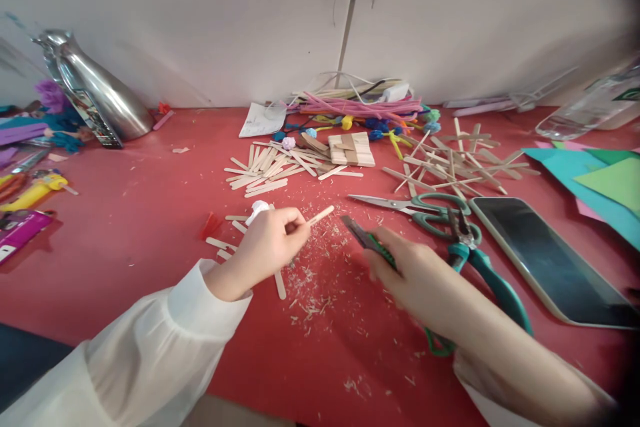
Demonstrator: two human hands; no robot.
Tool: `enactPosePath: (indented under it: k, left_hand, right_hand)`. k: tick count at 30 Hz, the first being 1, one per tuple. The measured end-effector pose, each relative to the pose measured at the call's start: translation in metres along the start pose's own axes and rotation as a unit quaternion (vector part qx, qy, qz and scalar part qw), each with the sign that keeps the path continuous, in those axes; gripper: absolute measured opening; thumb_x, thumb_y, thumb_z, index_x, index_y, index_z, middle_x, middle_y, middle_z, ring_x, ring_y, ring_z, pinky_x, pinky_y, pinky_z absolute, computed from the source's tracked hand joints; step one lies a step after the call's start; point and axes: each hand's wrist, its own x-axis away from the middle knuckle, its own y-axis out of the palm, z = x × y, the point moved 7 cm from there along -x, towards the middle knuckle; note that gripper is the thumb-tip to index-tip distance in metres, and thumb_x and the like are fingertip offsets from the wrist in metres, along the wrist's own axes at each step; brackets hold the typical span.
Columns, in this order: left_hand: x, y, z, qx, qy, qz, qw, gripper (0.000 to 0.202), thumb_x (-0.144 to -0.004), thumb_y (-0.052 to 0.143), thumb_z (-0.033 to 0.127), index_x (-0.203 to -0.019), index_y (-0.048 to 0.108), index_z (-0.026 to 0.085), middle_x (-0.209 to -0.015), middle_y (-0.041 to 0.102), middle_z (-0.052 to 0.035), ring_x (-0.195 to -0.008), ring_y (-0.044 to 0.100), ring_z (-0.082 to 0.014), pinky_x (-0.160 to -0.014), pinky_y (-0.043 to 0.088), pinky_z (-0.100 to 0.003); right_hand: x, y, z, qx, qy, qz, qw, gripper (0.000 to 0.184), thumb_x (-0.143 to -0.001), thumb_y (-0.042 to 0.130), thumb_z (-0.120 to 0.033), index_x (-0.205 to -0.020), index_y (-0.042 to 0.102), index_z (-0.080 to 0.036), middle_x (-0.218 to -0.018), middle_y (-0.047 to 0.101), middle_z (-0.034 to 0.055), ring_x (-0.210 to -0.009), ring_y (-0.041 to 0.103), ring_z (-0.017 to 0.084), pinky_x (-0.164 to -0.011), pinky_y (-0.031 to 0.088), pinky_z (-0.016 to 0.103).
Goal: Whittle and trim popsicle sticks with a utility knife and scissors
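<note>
Pinched in my left hand [270, 243] is a wooden craft stick [321, 215], its free end pointing right. My right hand [407, 273] is closed around a green and black utility knife [377, 247] with its blade out toward the stick; blade and stick are apart. Wood shavings [313, 287] lie scattered on the red table [150, 320] below both hands. Several loose sticks and a crumpled white scrap [257, 211] lie around my left hand, partly hidden by it. Scissors [415, 205] and teal-handled pliers [465, 250] lie beside my right hand.
A pile of craft sticks [265, 167], a bundled stack [353, 149] and joined sticks [460, 163] lie farther back. A phone [545, 257] and coloured paper [595, 180] are at right. A metal jug [100, 90] stands at left, a plastic bottle [585, 107] at far right.
</note>
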Motion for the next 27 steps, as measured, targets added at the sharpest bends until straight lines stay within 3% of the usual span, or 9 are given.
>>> enactPosePath:
  k: [3,6,11,19,22,25,27]
  left_hand:
    - [-0.003,-0.006,-0.006,0.039,-0.022,0.027,0.999,0.022,-0.080,0.049,0.025,-0.060,0.054,0.015,-0.049,0.045,0.0043,-0.045,0.039,-0.0065,-0.043,0.032,-0.019]
    - [-0.005,-0.002,-0.007,0.090,-0.027,0.003,0.996,0.021,-0.082,0.048,0.028,-0.069,0.060,0.016,-0.049,0.042,0.0050,-0.044,0.040,-0.0066,-0.043,0.034,-0.019]
    - [-0.002,0.005,-0.004,0.120,-0.025,-0.030,0.992,0.023,-0.083,0.047,0.031,-0.083,0.063,0.015,-0.052,0.044,0.0046,-0.044,0.040,-0.0064,-0.042,0.035,-0.019]
    - [-0.001,0.002,-0.001,0.099,-0.051,-0.008,0.994,0.021,-0.080,0.051,0.030,-0.066,0.054,0.015,-0.053,0.045,0.0041,-0.047,0.041,-0.0068,-0.045,0.035,-0.020]
    - [-0.001,0.005,-0.004,0.120,-0.042,-0.020,0.992,0.024,-0.081,0.050,0.032,-0.063,0.050,0.016,-0.052,0.044,0.0048,-0.046,0.040,-0.0065,-0.046,0.035,-0.020]
    - [0.000,0.012,-0.005,0.145,-0.026,-0.065,0.987,0.024,-0.083,0.047,0.031,-0.065,0.050,0.016,-0.052,0.043,0.0049,-0.046,0.039,-0.0064,-0.046,0.033,-0.019]
    - [0.001,0.018,-0.003,0.159,-0.024,-0.100,0.982,0.020,-0.083,0.046,0.030,-0.070,0.053,0.016,-0.055,0.044,0.0047,-0.047,0.038,-0.0064,-0.046,0.032,-0.020]
  right_hand:
    - [-0.001,0.002,0.003,-0.058,0.003,-0.023,0.998,0.013,-0.081,0.040,-0.027,-0.069,0.039,-0.023,-0.045,0.046,-0.0064,-0.035,0.046,0.011,-0.036,0.032,0.021]
    - [0.003,0.011,0.001,-0.149,0.029,-0.071,0.986,0.017,-0.084,0.038,-0.032,-0.069,0.039,-0.023,-0.042,0.043,-0.0089,-0.030,0.044,0.009,-0.034,0.034,0.020]
    - [0.006,0.021,-0.007,-0.218,0.043,-0.100,0.970,0.019,-0.085,0.039,-0.034,-0.070,0.039,-0.022,-0.048,0.047,-0.0083,-0.030,0.045,0.007,-0.033,0.035,0.018]
    - [0.007,0.026,-0.009,-0.249,0.039,-0.111,0.961,0.020,-0.085,0.040,-0.035,-0.070,0.040,-0.022,-0.051,0.049,-0.0074,-0.032,0.044,0.006,-0.034,0.034,0.018]
    - [0.004,0.014,-0.006,-0.280,0.034,-0.053,0.958,0.023,-0.084,0.043,-0.038,-0.068,0.044,-0.021,-0.044,0.042,-0.0091,-0.033,0.044,0.007,-0.035,0.034,0.018]
    - [-0.002,-0.004,0.005,-0.295,0.046,0.058,0.953,0.021,-0.079,0.050,-0.040,-0.074,0.047,-0.020,-0.046,0.046,-0.0080,-0.035,0.044,0.007,-0.035,0.034,0.018]
    - [-0.006,-0.006,0.010,-0.298,0.059,0.082,0.949,0.024,-0.077,0.052,-0.043,-0.079,0.049,-0.020,-0.045,0.047,-0.0079,-0.035,0.043,0.008,-0.035,0.034,0.019]
